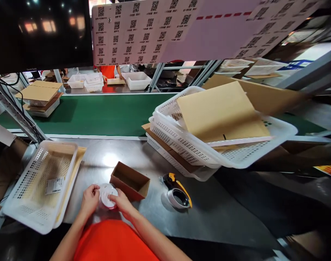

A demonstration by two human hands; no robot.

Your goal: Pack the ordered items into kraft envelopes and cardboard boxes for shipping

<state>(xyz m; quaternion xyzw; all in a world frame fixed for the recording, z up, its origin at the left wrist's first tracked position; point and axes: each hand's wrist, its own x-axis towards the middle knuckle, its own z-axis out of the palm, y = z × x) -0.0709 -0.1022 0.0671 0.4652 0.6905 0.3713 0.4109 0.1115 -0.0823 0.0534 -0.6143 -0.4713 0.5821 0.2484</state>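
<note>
A round, flat package (108, 197) with a white top, a reddish lower edge and what looks like clear shiny wrap is held low over the metal table. My right hand (122, 203) grips it from the right, the thumb lying across its top. At its left edge my left hand (90, 200) is closed, fingertips pinched against the package's side. Just beyond my right hand stands an open brown cardboard box (129, 181), its visible inside bare. To the right of the box lies a yellow and black tape dispenser (179, 192) with a roll of tape.
A white perforated basket (11, 208) with a labelled item stands left. Stacked white baskets (179, 141) with cardboard (222, 112) rise at right. Behind runs a green conveyor (111, 112) carrying another stack (43, 112). A monitor (40, 36) and QR-code board (182, 45) hang above. A co-worker (109, 71) stands beyond.
</note>
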